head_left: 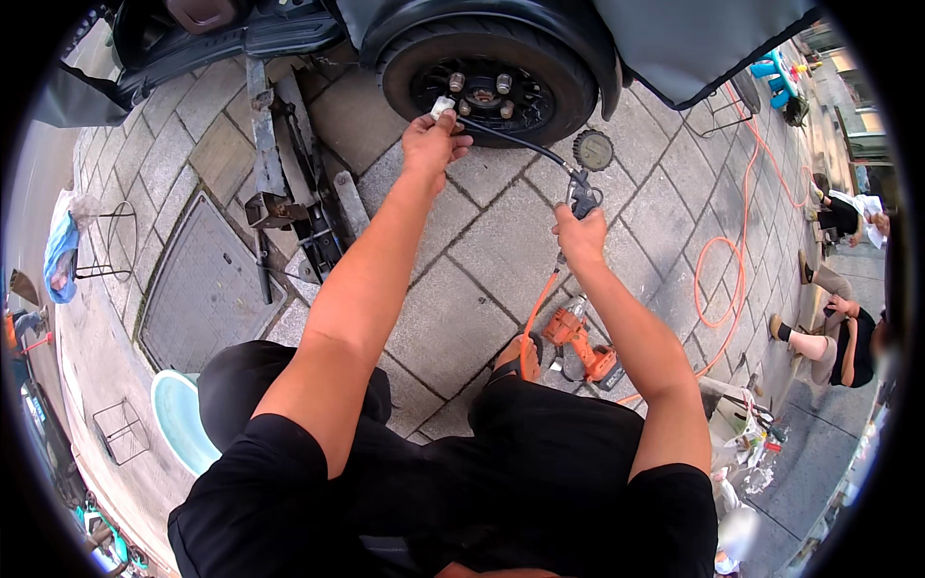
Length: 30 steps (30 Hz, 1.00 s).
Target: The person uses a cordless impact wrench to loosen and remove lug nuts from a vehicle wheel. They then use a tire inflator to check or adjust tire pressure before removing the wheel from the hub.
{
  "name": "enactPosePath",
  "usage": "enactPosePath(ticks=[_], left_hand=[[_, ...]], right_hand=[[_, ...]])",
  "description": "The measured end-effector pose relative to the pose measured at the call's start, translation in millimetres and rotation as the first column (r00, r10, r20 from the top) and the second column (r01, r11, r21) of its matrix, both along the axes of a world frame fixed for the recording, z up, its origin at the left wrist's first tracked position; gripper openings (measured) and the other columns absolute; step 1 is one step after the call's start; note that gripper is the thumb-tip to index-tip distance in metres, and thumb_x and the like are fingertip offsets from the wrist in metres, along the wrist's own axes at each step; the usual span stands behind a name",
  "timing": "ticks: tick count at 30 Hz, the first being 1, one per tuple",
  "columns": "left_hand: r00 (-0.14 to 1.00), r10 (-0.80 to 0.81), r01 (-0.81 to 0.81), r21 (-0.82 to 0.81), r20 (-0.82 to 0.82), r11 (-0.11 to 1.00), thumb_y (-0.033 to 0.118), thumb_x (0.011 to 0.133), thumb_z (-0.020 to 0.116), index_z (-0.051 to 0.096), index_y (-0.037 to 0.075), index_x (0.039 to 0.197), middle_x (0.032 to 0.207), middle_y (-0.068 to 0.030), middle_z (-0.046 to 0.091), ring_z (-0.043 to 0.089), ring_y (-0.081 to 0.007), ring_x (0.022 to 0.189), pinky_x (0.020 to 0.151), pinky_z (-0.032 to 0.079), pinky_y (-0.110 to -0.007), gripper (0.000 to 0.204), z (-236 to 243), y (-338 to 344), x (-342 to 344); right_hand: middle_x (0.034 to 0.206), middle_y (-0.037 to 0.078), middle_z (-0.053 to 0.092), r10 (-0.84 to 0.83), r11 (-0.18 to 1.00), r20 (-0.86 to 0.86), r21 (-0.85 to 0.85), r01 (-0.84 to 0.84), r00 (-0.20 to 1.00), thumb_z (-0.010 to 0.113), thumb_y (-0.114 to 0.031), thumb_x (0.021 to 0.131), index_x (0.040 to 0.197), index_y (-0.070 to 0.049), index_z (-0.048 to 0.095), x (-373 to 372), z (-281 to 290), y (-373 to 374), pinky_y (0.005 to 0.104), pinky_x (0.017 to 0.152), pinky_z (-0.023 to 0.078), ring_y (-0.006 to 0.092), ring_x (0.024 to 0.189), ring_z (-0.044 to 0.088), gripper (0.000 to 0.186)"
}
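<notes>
A black wheel (487,82) stands at the top edge of the paved ground (482,241). The left hand (434,144) pinches a white hose end (442,106) against its rim. The right hand (580,236) is clamped around an inflator gun (583,193), whose round gauge (593,150) sits just above it

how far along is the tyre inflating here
Done: the wheel sits on the vehicle with lug nuts showing, and the orange air hose is run out across the paving. In hand: the left hand presses the chuck at the wheel while the right hand grips the inflator gun with its gauge. Left: the gauge reading is too small to tell. The orange impact wrench lies unused.
</notes>
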<state>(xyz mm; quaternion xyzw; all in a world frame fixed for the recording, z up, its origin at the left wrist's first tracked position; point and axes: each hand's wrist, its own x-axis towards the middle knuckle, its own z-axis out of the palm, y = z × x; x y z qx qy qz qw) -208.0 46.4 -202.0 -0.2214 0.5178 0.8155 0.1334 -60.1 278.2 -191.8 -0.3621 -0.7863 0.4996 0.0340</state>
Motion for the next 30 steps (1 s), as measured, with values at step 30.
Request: enactPosePath(ticks=[30], left_hand=[[0.997,-0.075,0.076,-0.024,0.033,0.997,0.028,0.101,0.071,0.062,0.008,0.113,0.100,-0.0054,0.073,0.074,-0.0162,0.083,0.065,0.060,-0.028,0.025,-7.7,-2.2,-7.8]], right_hand=[[0.095,0.021,0.069,0.040,0.993,-0.009,0.115,-0.038,0.999,0.075,-0.027,0.083,0.108,0.006,0.056,5.6,-9.9,14.9,0.0424,0.083,0.055,0.0300,0.091,0.069,0.046]])
